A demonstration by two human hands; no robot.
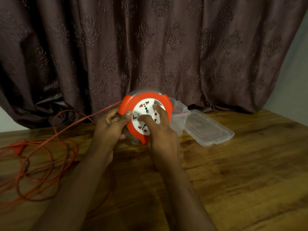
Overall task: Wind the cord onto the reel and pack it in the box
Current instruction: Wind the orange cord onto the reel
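A round orange reel [167, 104] with a white socket face is held upright above the wooden table [241, 172]. My left hand [110, 125] grips its left rim, thumb on the orange edge. My right hand [160, 130] presses its fingers onto the white socket disc. An orange cord [50, 152] leaves the reel's left side and lies in loose loops on the table at the left. Its plug [20, 148] rests near the left edge. A clear plastic box [180, 114] stands just behind the reel on the right, its hinged lid [211, 130] lying open on the table.
A dark patterned curtain [150, 47] hangs right behind the table. Part of the cord trails toward the near edge beneath my forearms. Bare wood stretches to the right of the box lid.
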